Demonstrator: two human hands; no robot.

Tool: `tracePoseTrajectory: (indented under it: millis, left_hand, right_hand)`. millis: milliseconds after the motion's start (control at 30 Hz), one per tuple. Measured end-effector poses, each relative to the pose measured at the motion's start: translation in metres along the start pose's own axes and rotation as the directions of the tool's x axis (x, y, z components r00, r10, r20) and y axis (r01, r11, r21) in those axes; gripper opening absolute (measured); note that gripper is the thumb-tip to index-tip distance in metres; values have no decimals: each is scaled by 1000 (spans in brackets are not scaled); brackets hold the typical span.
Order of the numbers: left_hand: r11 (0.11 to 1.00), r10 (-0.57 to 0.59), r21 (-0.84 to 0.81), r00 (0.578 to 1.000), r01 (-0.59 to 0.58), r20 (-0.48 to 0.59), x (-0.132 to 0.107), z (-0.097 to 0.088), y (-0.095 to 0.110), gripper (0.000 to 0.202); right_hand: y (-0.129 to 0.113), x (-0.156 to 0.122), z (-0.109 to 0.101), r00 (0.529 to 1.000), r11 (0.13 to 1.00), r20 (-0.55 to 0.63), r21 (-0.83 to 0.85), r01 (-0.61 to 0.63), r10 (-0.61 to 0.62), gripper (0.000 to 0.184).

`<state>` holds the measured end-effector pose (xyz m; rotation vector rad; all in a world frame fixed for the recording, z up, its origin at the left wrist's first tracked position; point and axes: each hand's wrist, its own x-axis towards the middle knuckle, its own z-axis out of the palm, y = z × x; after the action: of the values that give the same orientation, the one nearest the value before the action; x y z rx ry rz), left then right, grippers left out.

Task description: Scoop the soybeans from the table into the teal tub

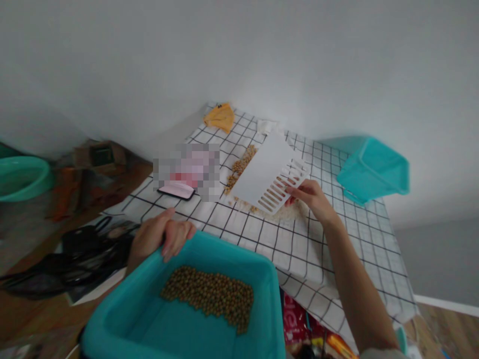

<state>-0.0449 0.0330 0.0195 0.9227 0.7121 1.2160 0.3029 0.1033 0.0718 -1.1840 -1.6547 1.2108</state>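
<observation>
My left hand (pixel 162 234) is closed over the far left rim of a teal plastic tub (pixel 239 249), fingers bent over the edge. Small round brown pellets (pixel 213 294) lie in the far part of its bottom. My right hand (pixel 309 197) pinches the slotted edge of a flat white plastic board (pixel 258 169), which is tilted above the table. More brown pellets (pixel 239 167) lie along the board's left side. Fine pale crumbs (pixel 284 212) are scattered under its near edge; whatever else lies beneath the board is hidden.
A checked cloth (pixel 254 244) covers the table. A teal bin (pixel 381 169) stands at its right, a yellow cloth-like item (pixel 220 117) at the back left. A partly blurred pink item (pixel 190 172) lies left. Dark bags (pixel 86 254) and a green basin (pixel 24 177) are beyond the left edge.
</observation>
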Motion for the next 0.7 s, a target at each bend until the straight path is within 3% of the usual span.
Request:
tracePoseTrajectory:
  millis: [167,300,700]
  left_hand:
    - [1000,-3,13,1000,3,6,3,-3,0,73]
    - [999,6,35,996,-9,90,5,-5,0,72]
    - [999,9,43,993,-14,115,6,-9,0,72]
  right_hand:
    - [3,0,2,999,1000,30,7,12,-13,37]
    - [4,0,4,998,1000,54,9,28,-29,38]
    - [0,-2,8,992,999,124,0,37,-37,37]
